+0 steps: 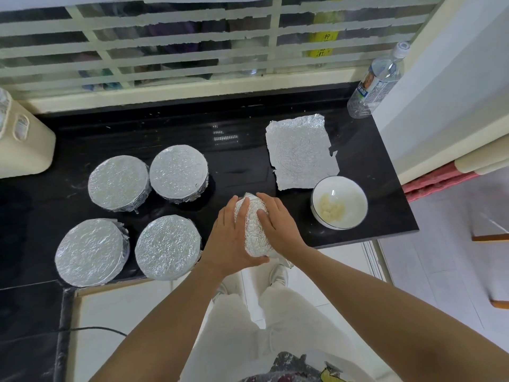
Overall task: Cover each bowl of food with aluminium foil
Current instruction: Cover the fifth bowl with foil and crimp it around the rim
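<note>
A bowl wrapped in crinkled foil sits at the counter's front edge, between my hands. My left hand lies flat against its left side, with the thumb along the near rim. My right hand presses down on its top right with straight fingers. Several foil-covered bowls stand to the left. An uncovered white bowl holding a little pale food stands to the right. A loose foil sheet lies flat behind it.
The black counter ends just right of the open bowl. A plastic water bottle stands in the back right corner against the wall. A cream appliance occupies the far left. A barred window runs along the back.
</note>
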